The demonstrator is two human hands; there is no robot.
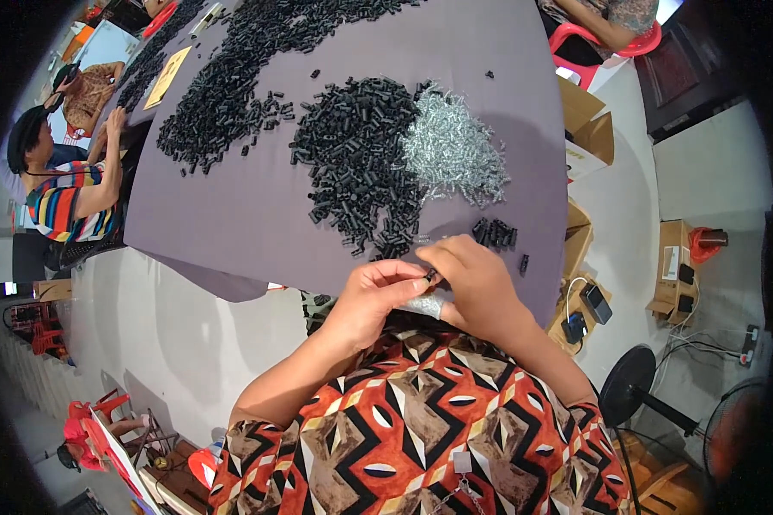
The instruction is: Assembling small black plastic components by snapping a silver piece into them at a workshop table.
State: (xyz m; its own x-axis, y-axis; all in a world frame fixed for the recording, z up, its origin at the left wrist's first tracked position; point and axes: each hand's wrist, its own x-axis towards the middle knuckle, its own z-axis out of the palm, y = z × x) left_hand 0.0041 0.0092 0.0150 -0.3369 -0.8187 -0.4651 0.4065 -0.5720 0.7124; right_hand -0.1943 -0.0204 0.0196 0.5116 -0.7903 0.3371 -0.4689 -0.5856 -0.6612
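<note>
Black piece [430, 276] sits pinched between the fingers of the left hand [361, 300] at the near edge of the table [240, 206]; whether the right hand [472, 275] clamps it too, I cannot tell. Beyond lie a black pile [352, 146], a silvery pile [455, 150], a lettered carton [588, 133] and a marked yellow card [167, 77].

Piece [430, 276] at left grip [365, 299]: showing black
Cylinders [356, 142] beyond it: gleaming black
Bits [455, 153] beyond right grip [477, 279]: glinting silver
Table [232, 210]: showing greyish purple
Shirt [438, 412] below: zigzagging red, black, brown, cream
</note>
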